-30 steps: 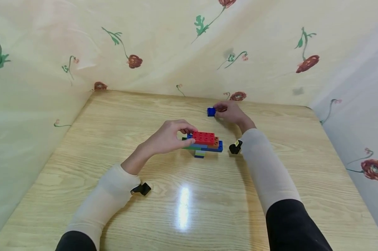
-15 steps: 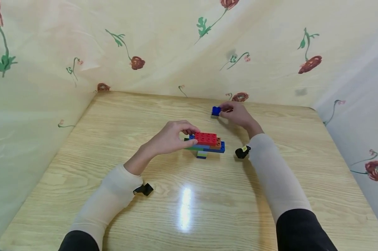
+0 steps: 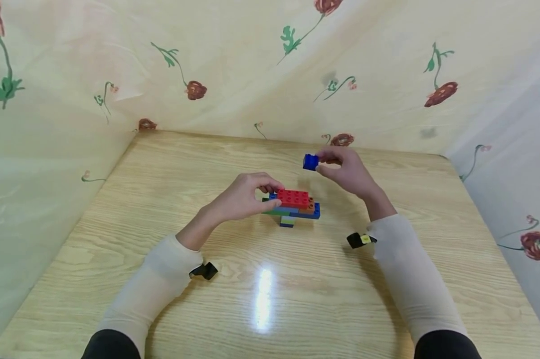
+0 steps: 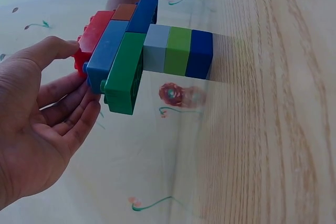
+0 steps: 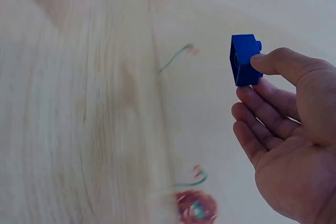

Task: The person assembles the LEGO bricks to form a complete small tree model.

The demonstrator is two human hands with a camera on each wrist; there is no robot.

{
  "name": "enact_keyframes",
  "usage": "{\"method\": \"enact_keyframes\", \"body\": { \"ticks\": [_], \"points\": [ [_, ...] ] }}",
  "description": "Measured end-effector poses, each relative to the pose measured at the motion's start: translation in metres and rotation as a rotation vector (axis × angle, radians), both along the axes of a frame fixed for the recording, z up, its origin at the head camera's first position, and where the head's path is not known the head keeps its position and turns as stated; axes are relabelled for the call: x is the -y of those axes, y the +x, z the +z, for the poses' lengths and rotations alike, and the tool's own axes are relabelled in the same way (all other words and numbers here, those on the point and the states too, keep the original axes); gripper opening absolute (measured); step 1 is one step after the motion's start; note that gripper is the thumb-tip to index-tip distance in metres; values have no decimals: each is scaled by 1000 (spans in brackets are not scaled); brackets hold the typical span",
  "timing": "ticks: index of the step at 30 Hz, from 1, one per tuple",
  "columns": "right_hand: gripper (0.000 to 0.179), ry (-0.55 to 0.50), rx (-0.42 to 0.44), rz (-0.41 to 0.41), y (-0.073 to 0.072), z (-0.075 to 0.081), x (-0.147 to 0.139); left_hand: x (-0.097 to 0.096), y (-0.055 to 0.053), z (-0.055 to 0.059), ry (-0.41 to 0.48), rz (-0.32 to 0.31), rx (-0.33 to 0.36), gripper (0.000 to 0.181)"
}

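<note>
A built stack of toy bricks point(image 3: 293, 199) stands at mid-table, a red brick point(image 4: 97, 34) on top. Below it are an orange, blue and green layer, carried on a narrow column of pale blue, lime point(image 4: 178, 51) and dark blue bricks. My left hand point(image 3: 238, 200) holds the stack's left end, thumb on the red brick and fingertips by the blue one under it. Behind and right of the stack, my right hand point(image 3: 348, 172) pinches a small blue brick point(image 5: 245, 60) between thumb and fingers. In the right wrist view its hollow underside shows, and it hangs above the table.
The wooden table point(image 3: 198, 319) meets a flower-patterned sheet point(image 3: 234, 65) at the back and sides. A small black device point(image 3: 204, 270) is strapped at the left wrist, another black device point(image 3: 357, 241) at the right.
My right hand has lifted the small blue brick and drawn back towards me, its forearm swinging right. The left hand keeps its hold on the stack, which stands as before.
</note>
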State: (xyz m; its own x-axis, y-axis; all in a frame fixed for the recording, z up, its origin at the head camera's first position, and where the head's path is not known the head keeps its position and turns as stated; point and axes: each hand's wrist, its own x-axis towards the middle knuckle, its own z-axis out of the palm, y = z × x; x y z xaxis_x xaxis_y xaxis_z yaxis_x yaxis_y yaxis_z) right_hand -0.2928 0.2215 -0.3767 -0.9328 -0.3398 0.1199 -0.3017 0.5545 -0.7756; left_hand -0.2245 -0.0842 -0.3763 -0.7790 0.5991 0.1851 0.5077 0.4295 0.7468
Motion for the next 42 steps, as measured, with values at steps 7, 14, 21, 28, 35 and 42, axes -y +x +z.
{"method": "enact_keyframes", "body": {
  "ticks": [7,14,21,28,35,42],
  "points": [
    [33,-33,-56,-19,44,17,9,0,1,0,-5,8,4,33],
    [31,-29,-123,15,82,25,22,-1,1,0,4,5,-3,34],
    [34,25,-244,75,100,24,35,0,1,1,14,-5,-10,35],
    [36,77,-267,92,100,20,42,-2,1,0,19,-9,-20,36],
    [35,85,-246,97,100,21,44,-1,1,0,17,-5,-27,37],
    [35,82,-253,97,100,21,43,-7,3,2,80,12,-54,38]
  ]
}}
